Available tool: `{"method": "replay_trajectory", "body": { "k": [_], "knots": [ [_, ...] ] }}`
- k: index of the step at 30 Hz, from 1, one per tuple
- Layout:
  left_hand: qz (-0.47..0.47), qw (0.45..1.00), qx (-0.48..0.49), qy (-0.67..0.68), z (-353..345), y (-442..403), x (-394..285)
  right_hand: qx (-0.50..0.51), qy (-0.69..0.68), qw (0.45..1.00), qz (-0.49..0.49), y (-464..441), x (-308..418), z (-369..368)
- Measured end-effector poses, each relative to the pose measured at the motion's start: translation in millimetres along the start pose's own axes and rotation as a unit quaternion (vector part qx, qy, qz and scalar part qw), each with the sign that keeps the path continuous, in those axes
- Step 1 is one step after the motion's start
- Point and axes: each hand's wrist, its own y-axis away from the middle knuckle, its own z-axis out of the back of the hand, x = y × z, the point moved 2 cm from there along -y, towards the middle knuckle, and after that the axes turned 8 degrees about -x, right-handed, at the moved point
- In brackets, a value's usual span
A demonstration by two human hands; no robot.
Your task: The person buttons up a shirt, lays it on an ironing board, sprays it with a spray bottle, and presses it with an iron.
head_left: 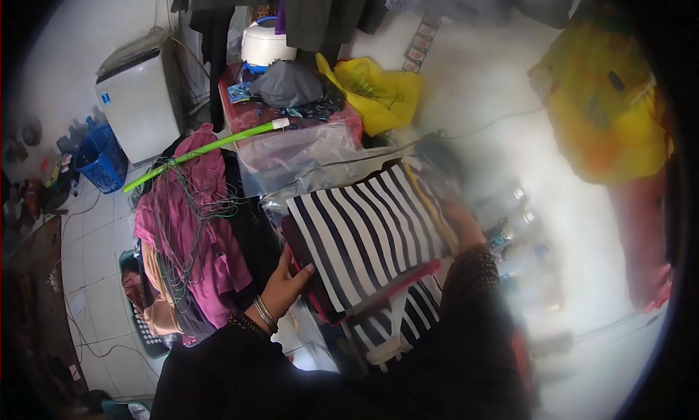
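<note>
A folded stack of cloth with a black-and-white striped piece on top lies between my two hands. My left hand grips the stack's near left side, thumb on top and the other fingers underneath. At the right edge my right hand holds the stack, its fingers partly hidden and blurred. Dark red and pink layers show under the striped cloth. Below the stack is another striped cloth with a pale strap across it. Clear plastic lies just behind the stack.
Pink clothes and tangled wires fill a green basket at left, with a green stick across them. Behind stand a washing machine, a blue basket and a white rice cooker. Yellow bags are near the wall.
</note>
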Motion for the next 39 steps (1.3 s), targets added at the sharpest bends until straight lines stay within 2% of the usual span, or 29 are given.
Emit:
{"method": "replay_trajectory", "body": {
  "k": [1,2,3,5,6,8,11,13,15,16,18,19,21,22,23,24,25,27,28,29,30,31,33,35,37,39],
  "knots": [
    [0.005,1.000,0.004,0.001,-0.1,-5.6,2.5,0.035,0.010,0.999,-0.004,-8.0,-9.7,-10.9],
    [0.046,0.999,-0.007,0.011,0.4,-10.2,6.5,0.012,-0.106,0.994,0.015,-29.7,-53.5,-47.8],
    [0.088,0.996,-0.016,0.020,0.0,-13.5,10.9,0.012,-0.105,0.994,0.005,-41.3,-74.0,-74.9],
    [0.083,0.995,-0.029,0.042,-2.8,-17.9,17.5,-0.011,-0.116,0.993,0.005,-55.3,-99.1,-96.9],
    [0.071,0.994,-0.049,0.066,-3.2,-19.9,19.3,-0.016,-0.117,0.993,-0.001,-51.4,-91.0,-88.3],
    [0.074,0.994,-0.044,0.060,-3.5,-22.1,21.8,-0.014,-0.122,0.989,-0.077,-42.5,-57.6,-64.9],
    [0.094,0.992,-0.038,0.069,-6.6,-26.7,27.7,-0.033,-0.140,0.987,-0.074,-48.2,-65.6,-60.4],
    [0.026,0.996,-0.063,0.061,-10.9,-31.6,28.3,-0.051,-0.189,0.976,-0.094,-37.1,-69.9,-56.3],
    [0.015,0.998,-0.049,0.036,-5.3,-41.6,44.2,-0.178,-0.194,0.959,-0.100,-8.5,-60.6,-45.2],
    [-0.028,0.999,-0.040,0.010,-0.6,-45.5,52.7,-0.179,-0.194,0.958,-0.113,11.6,-54.9,-39.1],
    [-0.043,0.998,-0.032,-0.018,7.3,-46.4,54.1,-0.220,-0.263,0.931,-0.125,61.7,-30.0,-2.1],
    [-0.040,0.998,-0.031,-0.030,9.3,-44.4,52.1,-0.228,-0.261,0.928,-0.138,93.7,-21.4,16.5],
    [0.006,0.996,-0.045,-0.078,14.5,-39.3,51.2,-0.226,-0.331,0.913,-0.079,178.2,-2.8,46.6],
    [0.009,0.996,-0.029,-0.084,12.7,-28.7,52.6,-0.231,-0.319,0.916,-0.071,225.1,3.2,64.2],
    [-0.004,0.997,-0.053,-0.053,4.2,-8.0,38.9,-0.236,-0.307,0.920,-0.065,273.4,4.2,73.9],
    [-0.015,0.997,-0.076,-0.022,-3.1,9.5,31.7,-0.243,-0.335,0.905,-0.097,322.2,-4.0,73.5],
    [-0.011,0.998,-0.056,-0.030,-2.8,22.1,35.3,-0.251,-0.364,0.888,-0.128,373.9,-10.5,71.6],
    [-0.189,0.979,0.000,-0.073,4.0,57.7,43.4,-0.280,-0.402,0.849,-0.198,484.6,-5.3,65.3],
    [-0.183,0.980,0.028,-0.078,-6.5,84.6,45.4,-0.291,-0.398,0.832,-0.254,540.9,-4.0,55.9],
    [-0.235,0.958,-0.007,-0.166,-13.1,114.3,43.0,-0.303,-0.395,0.810,-0.309,597.4,-1.2,42.0],
    [-0.290,0.924,-0.038,-0.247,-22.4,146.9,40.0,-0.319,-0.443,0.766,-0.338,652.8,2.3,21.3],
    [-0.303,0.913,-0.035,-0.270,-35.7,182.5,42.6,-0.337,-0.489,0.718,-0.364,707.9,6.2,-3.4],
    [-0.337,0.885,0.026,-0.320,-61.1,250.9,58.0,-0.366,-0.505,0.655,-0.427,815.1,24.1,-52.6],
    [-0.355,0.863,0.118,-0.338,-81.5,314.3,88.1,-0.346,-0.483,0.623,-0.509,904.8,62.6,-83.2],
    [-0.422,0.797,0.256,-0.350,-106.7,376.6,125.4,-0.313,-0.468,0.641,-0.521,982.6,96.9,-97.5],
    [-0.409,0.743,0.384,-0.365,-143.9,442.8,159.2,-0.324,-0.455,0.624,-0.546,1051.1,122.6,-102.5]
  ]
}}
